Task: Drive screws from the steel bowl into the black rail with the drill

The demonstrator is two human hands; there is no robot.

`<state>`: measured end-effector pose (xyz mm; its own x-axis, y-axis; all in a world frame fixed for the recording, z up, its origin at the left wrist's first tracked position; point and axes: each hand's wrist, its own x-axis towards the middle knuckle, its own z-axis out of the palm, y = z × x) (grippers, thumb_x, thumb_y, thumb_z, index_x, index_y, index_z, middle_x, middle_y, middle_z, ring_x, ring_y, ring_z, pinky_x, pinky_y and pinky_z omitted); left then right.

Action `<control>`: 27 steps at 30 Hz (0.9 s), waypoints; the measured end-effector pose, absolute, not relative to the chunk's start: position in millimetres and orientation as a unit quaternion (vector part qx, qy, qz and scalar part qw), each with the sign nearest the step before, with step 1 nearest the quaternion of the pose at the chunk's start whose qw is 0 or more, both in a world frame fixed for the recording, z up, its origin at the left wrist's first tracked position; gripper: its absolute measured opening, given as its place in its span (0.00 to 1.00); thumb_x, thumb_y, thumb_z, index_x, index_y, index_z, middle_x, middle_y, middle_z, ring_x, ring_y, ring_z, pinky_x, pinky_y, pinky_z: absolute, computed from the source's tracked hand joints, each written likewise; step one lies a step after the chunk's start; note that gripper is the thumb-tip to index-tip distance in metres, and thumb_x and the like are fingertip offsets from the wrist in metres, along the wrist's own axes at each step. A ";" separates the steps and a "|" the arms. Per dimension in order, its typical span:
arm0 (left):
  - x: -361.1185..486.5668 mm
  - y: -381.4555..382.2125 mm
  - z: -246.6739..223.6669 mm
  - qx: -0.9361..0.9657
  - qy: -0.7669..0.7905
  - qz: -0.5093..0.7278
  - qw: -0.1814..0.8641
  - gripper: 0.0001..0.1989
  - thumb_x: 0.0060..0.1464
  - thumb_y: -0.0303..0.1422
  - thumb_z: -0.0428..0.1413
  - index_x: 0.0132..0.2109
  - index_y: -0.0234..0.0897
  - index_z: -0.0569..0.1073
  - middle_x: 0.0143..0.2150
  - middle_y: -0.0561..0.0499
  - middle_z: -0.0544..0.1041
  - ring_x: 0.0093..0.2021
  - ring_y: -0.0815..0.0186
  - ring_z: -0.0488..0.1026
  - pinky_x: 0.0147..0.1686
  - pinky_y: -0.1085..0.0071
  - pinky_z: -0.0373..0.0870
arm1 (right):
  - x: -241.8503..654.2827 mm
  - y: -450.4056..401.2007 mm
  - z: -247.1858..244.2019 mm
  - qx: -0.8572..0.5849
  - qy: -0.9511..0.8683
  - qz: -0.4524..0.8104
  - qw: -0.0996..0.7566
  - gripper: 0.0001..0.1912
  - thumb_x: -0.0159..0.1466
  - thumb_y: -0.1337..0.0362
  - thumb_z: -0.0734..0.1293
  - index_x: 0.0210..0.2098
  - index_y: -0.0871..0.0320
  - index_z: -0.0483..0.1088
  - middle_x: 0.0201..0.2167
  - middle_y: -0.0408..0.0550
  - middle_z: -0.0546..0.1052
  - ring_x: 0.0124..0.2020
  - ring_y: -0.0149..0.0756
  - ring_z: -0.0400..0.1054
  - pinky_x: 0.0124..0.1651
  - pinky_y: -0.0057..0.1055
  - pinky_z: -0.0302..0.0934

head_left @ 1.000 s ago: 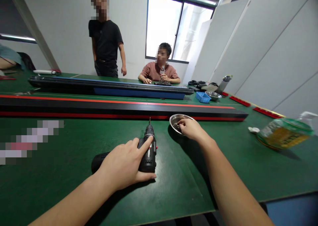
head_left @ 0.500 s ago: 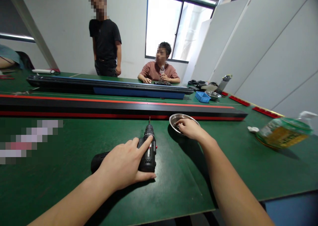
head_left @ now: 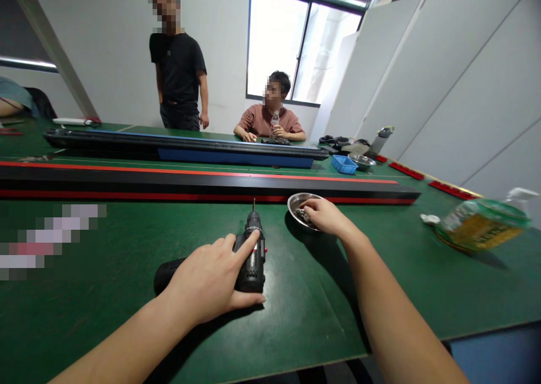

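A black cordless drill (head_left: 253,260) lies on its side on the green tabletop, its thin bit pointing away from me. My left hand (head_left: 211,277) is wrapped over its body, with the index finger along the top and the thumb at the rear end. To the right stands a shallow metal bowl (head_left: 292,206) with small dark and shiny metal pieces (head_left: 302,215) in it, too small to name. My right hand (head_left: 323,214) reaches over the bowl's near right rim, fingers bent down and together among the pieces. Whatever lies between those fingertips is hidden.
A long black bar with red edges (head_left: 203,182) crosses the table just beyond the bowl. Behind it are a long black-and-blue bar (head_left: 236,154) and a blue basket (head_left: 344,164). A plastic tub (head_left: 482,226) stands at right. One person sits and another stands across the table.
My right hand has lifted slightly within the bowl, and more of the small pieces show beneath its fingers. My left hand and the drill stay in place.
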<state>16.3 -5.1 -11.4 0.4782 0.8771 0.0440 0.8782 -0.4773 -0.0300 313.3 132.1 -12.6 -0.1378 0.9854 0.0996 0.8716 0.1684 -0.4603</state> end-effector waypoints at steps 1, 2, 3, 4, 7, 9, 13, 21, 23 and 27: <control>16.3 -4.9 -11.8 -0.859 -0.511 -0.013 0.026 0.53 0.52 0.64 0.53 0.76 0.47 0.45 0.52 0.38 0.74 0.45 0.45 0.78 0.42 0.52 0.76 | 313.2 131.3 -12.1 -0.627 -0.736 0.154 0.201 0.15 0.65 0.67 0.64 0.44 0.57 0.82 0.45 0.52 0.83 0.41 0.40 0.76 0.44 0.29 0.65; 16.4 -4.8 -12.1 -0.859 -0.511 -0.014 0.027 0.53 0.52 0.64 0.53 0.76 0.48 0.45 0.52 0.39 0.74 0.45 0.45 0.78 0.41 0.53 0.76 | 313.2 130.5 -11.7 -0.628 -0.732 0.163 0.209 0.15 0.64 0.67 0.65 0.45 0.57 0.82 0.44 0.51 0.83 0.40 0.39 0.76 0.42 0.28 0.66; 16.5 -4.7 -12.3 -0.859 -0.510 -0.016 0.029 0.53 0.52 0.64 0.54 0.76 0.48 0.45 0.52 0.39 0.74 0.45 0.46 0.78 0.41 0.53 0.76 | 313.1 129.8 -11.6 -0.629 -0.726 0.170 0.218 0.15 0.62 0.67 0.67 0.47 0.57 0.81 0.43 0.51 0.83 0.38 0.39 0.76 0.41 0.28 0.65; 16.7 -4.6 -12.2 -0.860 -0.510 -0.017 0.030 0.53 0.52 0.64 0.54 0.76 0.48 0.46 0.52 0.39 0.74 0.45 0.46 0.78 0.41 0.53 0.77 | 313.1 129.0 -11.6 -0.631 -0.721 0.176 0.227 0.17 0.61 0.68 0.68 0.48 0.57 0.80 0.41 0.51 0.83 0.37 0.38 0.76 0.39 0.27 0.65; 17.1 -4.6 -11.3 -0.860 -0.509 -0.015 0.028 0.52 0.52 0.64 0.53 0.76 0.47 0.46 0.51 0.39 0.74 0.44 0.46 0.78 0.41 0.53 0.77 | 312.8 127.4 -11.8 -0.639 -0.701 0.186 0.257 0.22 0.56 0.73 0.70 0.50 0.58 0.79 0.40 0.50 0.83 0.34 0.35 0.75 0.37 0.26 0.65; 17.1 -4.6 -10.3 -0.860 -0.510 -0.012 0.024 0.53 0.52 0.65 0.52 0.76 0.47 0.46 0.51 0.39 0.74 0.44 0.46 0.78 0.41 0.52 0.76 | 312.0 126.6 -11.1 -0.638 -0.692 0.195 0.275 0.22 0.56 0.75 0.69 0.50 0.60 0.78 0.39 0.50 0.82 0.33 0.33 0.75 0.37 0.25 0.65; 16.9 -5.0 -9.7 -0.859 -0.512 -0.010 0.023 0.53 0.52 0.64 0.53 0.76 0.47 0.46 0.51 0.39 0.74 0.45 0.46 0.78 0.41 0.53 0.76 | 309.5 124.4 -7.3 -0.642 -0.686 0.180 0.289 0.16 0.57 0.74 0.71 0.45 0.60 0.80 0.37 0.49 0.83 0.33 0.33 0.75 0.38 0.26 0.65; 16.6 -4.4 -11.3 -0.858 -0.513 -0.010 0.023 0.53 0.52 0.64 0.53 0.76 0.48 0.45 0.52 0.39 0.74 0.45 0.46 0.77 0.42 0.53 0.76 | 308.4 123.0 -5.1 -0.662 -0.668 0.164 0.298 0.07 0.62 0.68 0.70 0.36 0.60 0.83 0.33 0.51 0.84 0.32 0.37 0.77 0.34 0.27 0.64; 16.5 -4.2 -11.4 -0.858 -0.513 -0.011 0.024 0.53 0.52 0.65 0.53 0.76 0.47 0.45 0.52 0.38 0.74 0.45 0.46 0.77 0.42 0.52 0.76 | 309.1 124.0 -6.3 -0.662 -0.668 0.164 0.297 0.08 0.62 0.68 0.69 0.37 0.60 0.82 0.34 0.52 0.84 0.33 0.37 0.78 0.34 0.27 0.64; 16.6 -4.4 -11.0 -0.860 -0.509 -0.015 0.024 0.52 0.53 0.64 0.53 0.76 0.46 0.46 0.51 0.39 0.74 0.45 0.46 0.77 0.42 0.52 0.76 | 309.9 125.6 -7.7 -0.658 -0.672 0.149 0.306 0.08 0.62 0.68 0.69 0.38 0.59 0.82 0.37 0.52 0.84 0.36 0.38 0.78 0.38 0.28 0.65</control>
